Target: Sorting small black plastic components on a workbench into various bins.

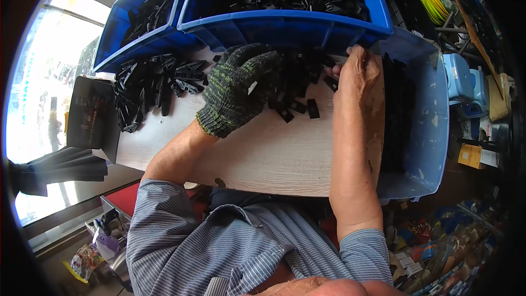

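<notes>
A dark glove with green flecks covers my left hand point(233, 90), which is over the middle of the pale wood-grain tabletop point(263, 156). Its fingers bend toward a pile of small black plastic pieces point(312, 108); whatever lies within them blends into the dark pile. My bare right hand point(359, 70) is at the right end of that pile, just below the big blue bin's front wall. Those fingers are curled closed, and what they hold is hidden. Left of the glove lies a heap of long black plastic parts point(156, 85).
A large blue bin point(285, 24) and a smaller blue bin point(148, 44), both holding black parts, stand along the far edge. Against the table's right side is a worn light-blue tub point(422, 131) with black pieces inside. A dark box point(90, 112) stands at the left edge.
</notes>
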A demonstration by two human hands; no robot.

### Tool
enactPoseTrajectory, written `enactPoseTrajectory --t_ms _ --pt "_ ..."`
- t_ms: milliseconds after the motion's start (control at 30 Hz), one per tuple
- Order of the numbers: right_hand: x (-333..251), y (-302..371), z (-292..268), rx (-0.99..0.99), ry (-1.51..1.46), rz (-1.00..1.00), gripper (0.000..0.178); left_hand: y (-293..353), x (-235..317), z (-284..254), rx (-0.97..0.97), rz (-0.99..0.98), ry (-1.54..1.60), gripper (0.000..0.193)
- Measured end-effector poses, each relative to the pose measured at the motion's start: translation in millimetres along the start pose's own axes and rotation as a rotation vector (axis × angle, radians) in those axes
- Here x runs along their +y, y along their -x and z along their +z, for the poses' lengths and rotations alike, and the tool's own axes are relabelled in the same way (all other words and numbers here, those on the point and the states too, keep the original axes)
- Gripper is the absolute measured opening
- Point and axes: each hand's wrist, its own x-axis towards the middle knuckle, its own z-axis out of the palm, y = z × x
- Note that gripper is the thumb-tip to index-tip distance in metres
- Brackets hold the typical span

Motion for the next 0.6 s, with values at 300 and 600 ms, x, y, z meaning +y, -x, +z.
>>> enactPoseTrajectory --t_ms 300,600 --pt "-3.5 3.3 1.9 -0.037 -0.077 0.017 0.024 30.6 -22.4 -4.8 -0.052 -0.17 -0.132 0.038" --pt "-2.3 2.6 -0.6 -0.052 -0.047 0.036 0.029 25.9 3.8 16.9 -0.059 -0.042 0.196 0.051"
